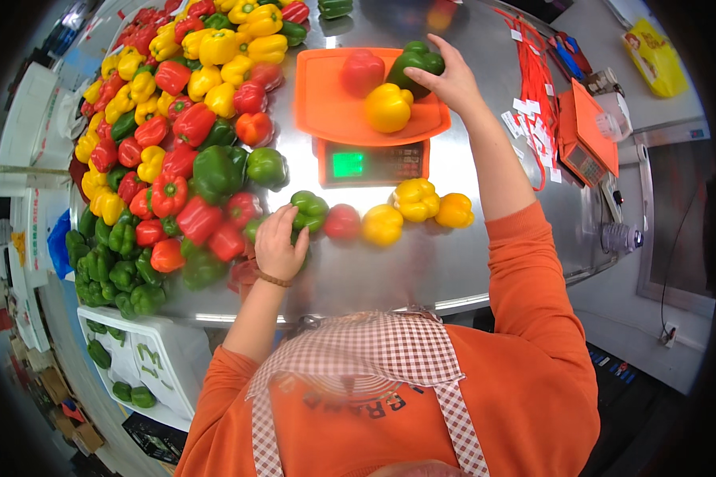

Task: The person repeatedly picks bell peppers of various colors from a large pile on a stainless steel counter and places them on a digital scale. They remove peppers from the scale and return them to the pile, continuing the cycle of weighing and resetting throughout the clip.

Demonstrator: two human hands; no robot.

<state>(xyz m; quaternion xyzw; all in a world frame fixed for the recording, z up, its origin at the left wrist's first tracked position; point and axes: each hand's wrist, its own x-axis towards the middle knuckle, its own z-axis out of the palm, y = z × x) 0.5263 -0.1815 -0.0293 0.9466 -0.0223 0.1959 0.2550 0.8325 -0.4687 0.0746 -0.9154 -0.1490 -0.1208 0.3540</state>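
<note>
My right hand (456, 77) curls round a green bell pepper (414, 67), thumb on its near side and fingers at its far side. That pepper is at the right of the orange weighing tray (319, 89), with a red bell pepper (363, 73) and a yellow bell pepper (389, 108) beside it. Below the tray, the scale's display (347, 164) glows green. My left hand (279, 247) is low over the table at the pile's edge, its fingertips against or very near another green bell pepper (310, 211). Whether it grips anything underneath is hidden.
A large heap of mixed bell peppers (155, 131) covers the table's left side. Red and yellow peppers (382, 225) form a row before the scale. Red tagged straps (534, 89) and a second orange scale (585, 134) lie right. A white foam box (182, 352) stands lower left.
</note>
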